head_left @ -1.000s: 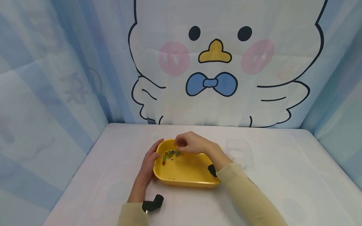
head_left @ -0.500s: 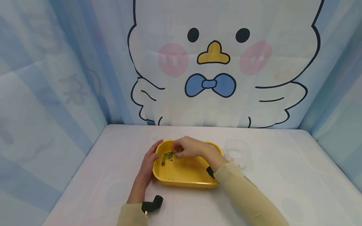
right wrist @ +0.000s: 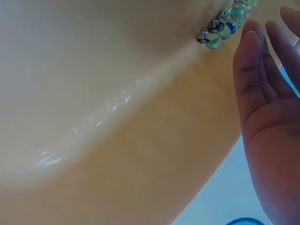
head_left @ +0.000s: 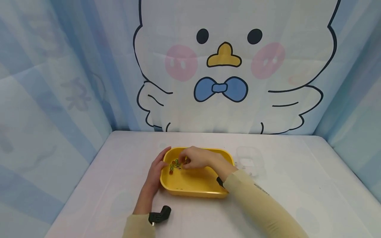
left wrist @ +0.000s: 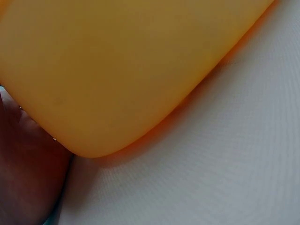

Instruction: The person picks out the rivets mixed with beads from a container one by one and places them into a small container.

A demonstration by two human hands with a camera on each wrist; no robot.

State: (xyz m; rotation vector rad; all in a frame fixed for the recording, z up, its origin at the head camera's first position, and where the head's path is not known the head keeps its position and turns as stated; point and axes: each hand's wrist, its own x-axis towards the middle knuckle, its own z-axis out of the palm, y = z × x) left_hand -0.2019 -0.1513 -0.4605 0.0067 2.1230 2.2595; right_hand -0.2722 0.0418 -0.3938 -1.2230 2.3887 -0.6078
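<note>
A shallow yellow tray point(head_left: 190, 183) lies on the table, holding a small cluster of coloured glass-like beads point(head_left: 172, 167) at its left end. My left hand point(head_left: 153, 174) grips the tray's left side, with the thumb over the rim and the fingers along the outside. Over the cluster's right side reaches my right hand point(head_left: 197, 157), fingertips low inside the tray. In the right wrist view, its extended fingers are beside green and blue beads point(right wrist: 236, 14) and small metal discs point(right wrist: 203, 40) with upright posts, like thumbtacks. I see nothing held there; the fingertips partly overlap.
A clear plastic container point(head_left: 257, 158) stands on the pale table point(head_left: 297, 185), just right of the tray. Black wrist cameras point(head_left: 160, 215) are strapped to both wrists. A printed curtain point(head_left: 220, 115) hangs behind the table's far edge.
My right hand has moved left and down, closer to the beads, covering more of the cluster's right side. My left hand keeps its grip on the tray.
</note>
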